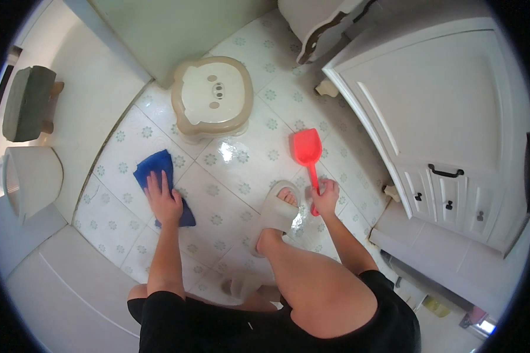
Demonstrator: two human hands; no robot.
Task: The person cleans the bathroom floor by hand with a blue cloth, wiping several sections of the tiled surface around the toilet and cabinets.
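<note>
On the left side of the floor, a folded blue cloth lies against the tiles. My left hand rests flat on top of it, fingers stretched out. A small red plastic shovel is in my right hand, whose fingers are wrapped round its handle. Its blade points away from me, close to the tiled floor. Whether the blade touches the floor I cannot tell. My foot, in a light slipper, stands between the two hands.
A pig-faced beige stool stands ahead. Along the right is a white cabinet with dark handles. At the left are a white tub-like container and a grey-green stool. The floor shines in places.
</note>
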